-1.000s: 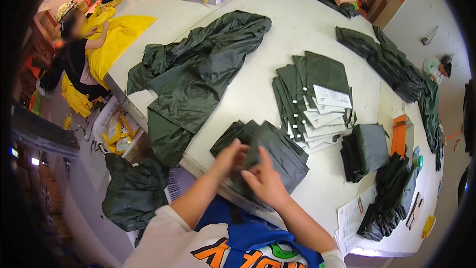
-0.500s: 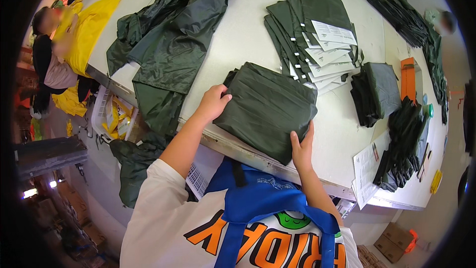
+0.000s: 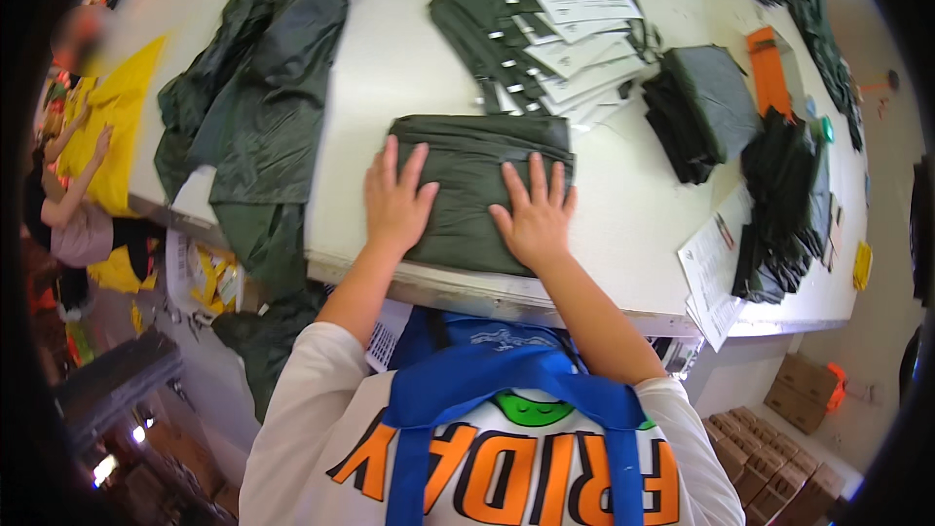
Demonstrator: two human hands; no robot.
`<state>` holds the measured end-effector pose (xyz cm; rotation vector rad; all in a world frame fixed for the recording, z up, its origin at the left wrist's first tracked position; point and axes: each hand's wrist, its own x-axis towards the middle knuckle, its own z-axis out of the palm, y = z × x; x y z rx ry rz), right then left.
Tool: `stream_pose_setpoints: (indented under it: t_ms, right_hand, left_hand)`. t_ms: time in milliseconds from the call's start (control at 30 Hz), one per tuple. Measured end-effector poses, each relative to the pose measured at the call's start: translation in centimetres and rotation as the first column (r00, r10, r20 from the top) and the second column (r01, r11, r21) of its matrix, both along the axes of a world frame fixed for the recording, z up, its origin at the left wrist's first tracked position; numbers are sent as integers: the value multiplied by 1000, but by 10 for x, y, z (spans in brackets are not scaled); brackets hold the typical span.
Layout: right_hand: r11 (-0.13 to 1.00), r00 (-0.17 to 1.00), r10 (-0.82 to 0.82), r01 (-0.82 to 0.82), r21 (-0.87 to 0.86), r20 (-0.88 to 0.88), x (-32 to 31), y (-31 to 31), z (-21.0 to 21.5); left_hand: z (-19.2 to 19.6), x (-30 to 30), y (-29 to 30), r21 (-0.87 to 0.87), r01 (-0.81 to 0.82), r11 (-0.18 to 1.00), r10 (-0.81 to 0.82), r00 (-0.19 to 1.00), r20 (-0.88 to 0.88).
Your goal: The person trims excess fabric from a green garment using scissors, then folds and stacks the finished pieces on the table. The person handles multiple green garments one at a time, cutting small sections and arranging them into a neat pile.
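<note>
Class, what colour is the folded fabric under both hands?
The folded fabric is dark green; the head view shows it best.

Their left hand (image 3: 396,206) palm-down left of centre frame, right hand (image 3: 536,224) same deal right of centre, fingers (image 3: 538,178) kinda spread, forearms (image 3: 596,319) angled inward

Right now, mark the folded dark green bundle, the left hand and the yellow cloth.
Folded dark green bundle (image 3: 466,168): head view, top face.
Left hand (image 3: 395,209): head view, its back.
Yellow cloth (image 3: 127,131): head view, broad middle.
</note>
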<state>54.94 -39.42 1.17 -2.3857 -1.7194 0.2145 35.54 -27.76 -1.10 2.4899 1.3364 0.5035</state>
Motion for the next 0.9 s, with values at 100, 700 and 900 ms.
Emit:
stream_pose_setpoints:
  t_ms: [100,700,900]
  right_hand:
    - [972,968,-77,126,197,-241,14,-19,0]
    - [208,379,388,852,481,-840,298,-110,229]
    - [449,326,69,834,321,-943,284,-128,149]
  left_hand:
    - [-3,-19,-5,-188,-182,965,213,964,156]
    - [183,317,-30,-389,714,582,456,109,883]
    - [84,462,-71,-850,202,487,672,536,512]
